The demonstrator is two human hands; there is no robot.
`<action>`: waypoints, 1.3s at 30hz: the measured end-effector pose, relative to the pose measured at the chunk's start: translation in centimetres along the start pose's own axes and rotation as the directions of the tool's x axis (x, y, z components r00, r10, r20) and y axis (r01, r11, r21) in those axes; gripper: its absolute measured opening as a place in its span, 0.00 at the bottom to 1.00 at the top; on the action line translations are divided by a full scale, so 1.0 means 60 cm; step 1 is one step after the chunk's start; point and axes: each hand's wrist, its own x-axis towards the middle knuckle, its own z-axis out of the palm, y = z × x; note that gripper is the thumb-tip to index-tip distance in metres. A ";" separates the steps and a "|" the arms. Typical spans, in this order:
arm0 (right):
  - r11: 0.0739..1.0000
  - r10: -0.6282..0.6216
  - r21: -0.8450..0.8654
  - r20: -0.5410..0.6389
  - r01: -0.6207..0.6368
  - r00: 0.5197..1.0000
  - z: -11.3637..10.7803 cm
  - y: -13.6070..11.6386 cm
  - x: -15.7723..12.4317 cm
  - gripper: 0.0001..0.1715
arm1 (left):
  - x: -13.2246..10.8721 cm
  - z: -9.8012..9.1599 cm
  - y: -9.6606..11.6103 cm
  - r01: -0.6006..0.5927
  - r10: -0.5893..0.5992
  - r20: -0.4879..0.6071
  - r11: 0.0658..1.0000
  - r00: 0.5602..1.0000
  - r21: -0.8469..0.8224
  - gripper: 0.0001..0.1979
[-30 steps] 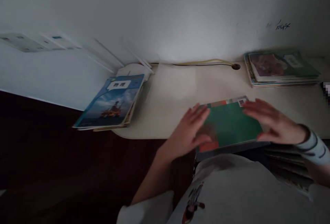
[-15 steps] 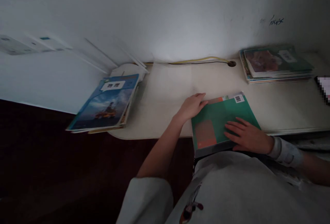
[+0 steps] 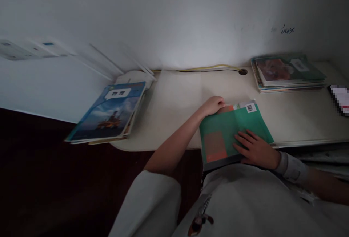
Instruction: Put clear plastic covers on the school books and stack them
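A thick green book (image 3: 231, 122) with orange patches and a white barcode label lies back cover up, overhanging the desk's front edge close to my body. At its far left edge my left hand (image 3: 214, 106) is closed, its fingers curled over the rim; the fingertips are partly hidden. Across the lower right of the cover rests my right hand (image 3: 257, 150), open, fingers spread and lying flat. That wrist wears a light-coloured band (image 3: 293, 168).
On the left, a stack of books topped by a blue one (image 3: 109, 115) juts past the white desk's (image 3: 174, 120) edge. Another book stack (image 3: 289, 73) sits at the back right, near a blurred-out phone-like item (image 3: 339, 98). A yellow cable (image 3: 212, 66) runs along the wall to a hole.
My left hand has slid along the book's far edge to the right, and its fingers have curled in. My right hand stays flat on the cover. The view has shifted slightly.
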 end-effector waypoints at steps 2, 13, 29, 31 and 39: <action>1.000 -0.010 0.011 0.008 0.010 1.000 -0.002 -0.009 -0.003 0.32 | -0.008 -0.002 0.007 0.002 -0.004 -0.041 0.999 0.999 -0.049 0.10; 0.923 0.377 0.153 -0.169 -0.353 0.911 -0.071 0.156 0.026 0.24 | -0.002 -0.005 0.029 0.145 -0.130 0.077 0.960 0.988 -0.239 0.09; 0.759 0.258 0.423 0.504 -0.495 0.825 -0.047 0.290 0.097 0.12 | -0.134 -0.014 -0.068 0.132 -0.131 0.039 0.990 0.991 -0.051 0.12; 0.726 0.293 0.481 0.429 -0.491 0.854 -0.050 0.288 0.086 0.13 | -0.138 -0.004 -0.063 0.151 -0.164 -0.043 0.963 0.985 -0.221 0.12; 0.602 0.439 0.743 0.000 -0.294 0.898 -0.143 0.269 0.069 0.21 | -0.152 -0.052 -0.009 -0.051 -0.193 -0.511 0.904 0.838 -0.425 0.10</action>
